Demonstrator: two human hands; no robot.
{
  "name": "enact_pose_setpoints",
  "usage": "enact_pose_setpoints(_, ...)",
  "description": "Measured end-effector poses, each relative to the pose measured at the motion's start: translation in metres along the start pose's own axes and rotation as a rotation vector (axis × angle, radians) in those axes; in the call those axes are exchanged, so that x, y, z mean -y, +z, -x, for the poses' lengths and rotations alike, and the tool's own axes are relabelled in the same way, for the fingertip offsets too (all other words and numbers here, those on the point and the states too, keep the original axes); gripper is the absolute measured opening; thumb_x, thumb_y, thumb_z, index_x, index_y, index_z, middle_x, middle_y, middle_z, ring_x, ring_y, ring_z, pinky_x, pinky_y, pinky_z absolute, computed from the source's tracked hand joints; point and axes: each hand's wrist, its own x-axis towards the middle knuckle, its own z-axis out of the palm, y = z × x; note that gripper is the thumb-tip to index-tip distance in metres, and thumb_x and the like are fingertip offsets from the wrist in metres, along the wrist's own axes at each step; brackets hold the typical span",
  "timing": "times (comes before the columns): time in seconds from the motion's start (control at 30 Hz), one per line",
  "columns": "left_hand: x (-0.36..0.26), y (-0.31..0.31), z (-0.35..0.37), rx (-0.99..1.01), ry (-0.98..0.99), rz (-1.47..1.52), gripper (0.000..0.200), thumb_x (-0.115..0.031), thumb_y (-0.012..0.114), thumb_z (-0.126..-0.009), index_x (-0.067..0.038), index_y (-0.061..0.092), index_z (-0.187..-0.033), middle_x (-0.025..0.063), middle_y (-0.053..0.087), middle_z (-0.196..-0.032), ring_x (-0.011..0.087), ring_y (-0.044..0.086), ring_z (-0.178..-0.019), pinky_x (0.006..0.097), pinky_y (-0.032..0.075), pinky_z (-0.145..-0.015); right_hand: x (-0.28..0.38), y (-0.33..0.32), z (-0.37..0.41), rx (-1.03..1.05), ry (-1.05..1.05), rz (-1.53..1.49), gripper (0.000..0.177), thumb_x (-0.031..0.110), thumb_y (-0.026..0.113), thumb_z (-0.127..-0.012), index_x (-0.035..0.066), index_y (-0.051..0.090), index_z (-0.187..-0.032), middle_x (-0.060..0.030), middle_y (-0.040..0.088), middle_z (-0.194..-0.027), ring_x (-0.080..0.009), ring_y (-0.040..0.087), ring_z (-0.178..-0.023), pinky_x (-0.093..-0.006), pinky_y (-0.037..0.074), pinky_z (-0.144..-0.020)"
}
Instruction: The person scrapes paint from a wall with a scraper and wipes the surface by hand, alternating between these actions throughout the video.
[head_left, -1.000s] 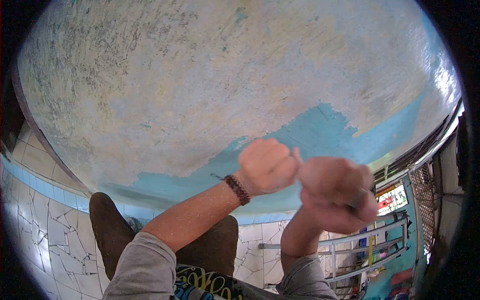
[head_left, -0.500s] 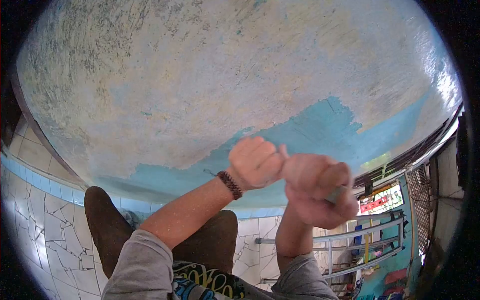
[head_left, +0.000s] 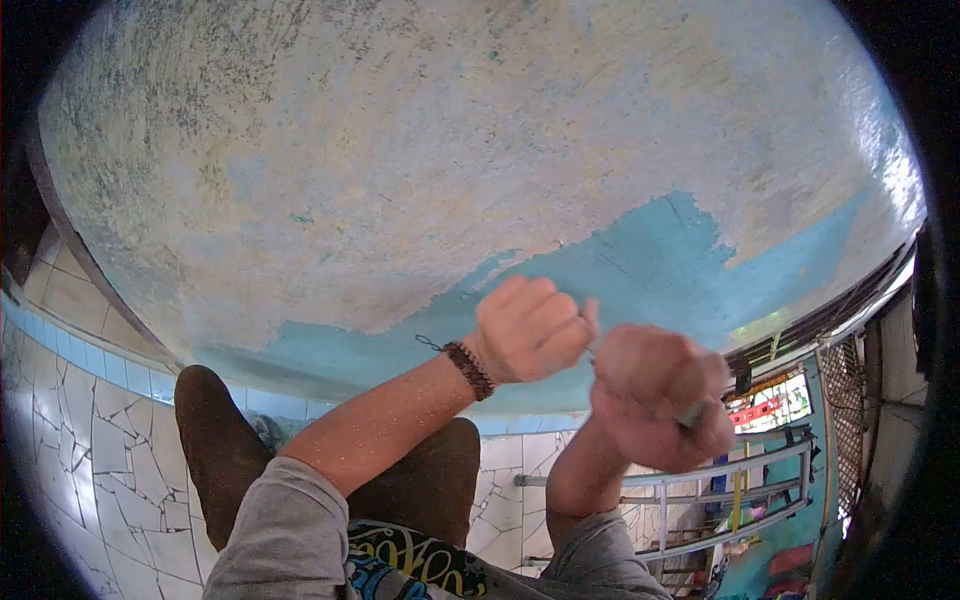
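My left hand [head_left: 535, 328], with a dark braided bracelet [head_left: 470, 371] at the wrist, is closed in a fist in front of the wall's blue paint. What its fingers hold, if anything, is hidden. Just to the right, my right hand [head_left: 660, 395] is curled and smeared by motion. A small pale patch shows between its fingers, too blurred to name. A narrow gap separates the two hands. Before me the wall [head_left: 400, 150] is mottled grey and yellowish, with a ragged-edged area of light blue paint [head_left: 640, 250] along its lower part.
A metal ladder [head_left: 720, 470] lies in view at the lower right, near a window [head_left: 770, 402] and a lattice panel [head_left: 843, 400]. White cracked-pattern tiles [head_left: 110, 470] cover the floor, with blue tiles [head_left: 90, 358] along the wall's base. My bent knees [head_left: 215, 430] are close to the wall.
Both hands have shifted slightly right, and the right one also a little down. A small gap has opened between them. The view has moved slightly.
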Motion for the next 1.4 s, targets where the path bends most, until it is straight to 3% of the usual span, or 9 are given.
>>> enact_pose_setpoints(0.07,0.002,0.0,-0.001,0.001,0.015,-0.01,0.033,0.002,0.072,-0.066,-0.013,0.043,-0.062,-0.0005,0.04,-0.06,0.0168,0.042,-0.051,0.031,0.028,-0.044,0.006,0.003,-0.009,0.159,-0.065,0.071,0.034,0.032,0.041,-0.093,0.006,0.045,-0.072,-0.0057,0.044,-0.061,-0.0164,0.035,-0.051,-0.0359,0.029,-0.051)
enact_pose_setpoints(0.23,0.006,-0.014,0.031,0.159,-0.084,-0.039,0.022,-0.01,0.074,-0.062,-0.014,0.055,-0.072,0.0016,0.053,-0.067,0.0212,0.05,-0.054,0.0327,0.035,-0.045,-0.009,0.002,0.008,-0.085,0.118,0.067,0.035,0.033,0.05,-0.083,0.003,0.046,-0.065,-0.0099,0.049,-0.059,-0.0205,0.04,-0.05,-0.0366,0.032,-0.05)
enact_pose_setpoints(0.33,0.005,0.001,0.013,0.01,0.057,-0.009,0.024,-0.009,0.076,-0.064,-0.014,0.053,-0.071,0.0004,0.05,-0.063,0.0209,0.048,-0.051,0.0331,0.033,-0.044,0.008,-0.002,-0.006,0.15,0.0,0.097,0.031,0.032,0.041,-0.09,0.008,0.044,-0.071,-0.0048,0.043,-0.059,-0.015,0.034,-0.048,-0.0341,0.029,-0.049)
enact_pose_setpoints(0.53,0.005,-0.009,0.024,0.072,-0.082,-0.023,0.031,0.0,0.073,-0.068,-0.014,0.045,-0.065,-0.0014,0.04,-0.062,0.0156,0.043,-0.051,0.03,0.029,-0.044,-0.013,0.001,0.005,0.024,0.01,0.092,0.033,0.032,0.04,-0.091,0.007,0.044,-0.071,-0.0042,0.044,-0.059,-0.0145,0.033,-0.047,-0.0344,0.027,-0.048)
enact_pose_setpoints(0.7,0.006,-0.002,0.007,0.051,0.022,0.043,0.028,-0.005,0.077,-0.063,-0.015,0.051,-0.066,0.0004,0.049,-0.065,0.0191,0.046,-0.05,0.0329,0.03,-0.042,0.003,0.006,-0.004,0.086,-0.082,0.109,0.036,0.035,0.041,-0.093,0.007,0.045,-0.07,-0.0046,0.045,-0.059,-0.0146,0.035,-0.046,-0.035,0.027,-0.047)
enact_pose_setpoints(0.83,0.009,-0.012,0.031,0.116,-0.011,0.018,0.028,-0.005,0.077,-0.063,-0.015,0.051,-0.066,-0.0001,0.05,-0.065,0.0187,0.046,-0.05,0.0329,0.03,-0.043,-0.015,0.007,0.017,-0.113,-0.017,0.068,0.036,0.033,0.052,-0.084,0.002,0.048,-0.066,-0.0104,0.046,-0.054,-0.0222,0.038,-0.046,-0.0382,0.031,-0.047)
enact_pose_setpoints(0.97,0.002,-0.012,0.033,0.08,-0.016,-0.026,0.03,-0.002,0.075,-0.068,-0.014,0.047,-0.065,-0.0013,0.04,-0.061,0.0158,0.044,-0.053,0.0304,0.03,-0.046,-0.014,0.004,0.015,0.002,0.031,0.097,0.037,0.036,0.042,-0.093,0.007,0.045,-0.07,-0.0057,0.045,-0.06,-0.0156,0.037,-0.05,-0.0354,0.028,-0.05)
enact_pose_setpoints(1.23,0.01,-0.027,0.054,0.122,-0.075,-0.05,0.035,-0.002,0.075,-0.068,-0.014,0.042,-0.063,-0.0007,0.042,-0.062,0.0164,0.044,-0.052,0.0316,0.029,-0.045,-0.036,0.001,0.032,0.044,0.103,0.082,0.033,0.032,0.044,-0.091,0.007,0.044,-0.07,-0.007,0.045,-0.061,-0.0165,0.035,-0.048,-0.0353,0.029,-0.05)
enact_pose_setpoints(1.4,0.014,-0.019,0.038,0.089,0.028,0.008,0.037,-0.002,0.075,-0.07,-0.014,0.041,-0.063,-0.0009,0.041,-0.061,0.0164,0.044,-0.051,0.0318,0.029,-0.045,-0.016,0.007,0.022,0.07,-0.05,0.07,0.035,0.032,0.044,-0.091,0.005,0.044,-0.068,-0.0078,0.045,-0.061,-0.0177,0.038,-0.053,-0.0362,0.03,-0.053)
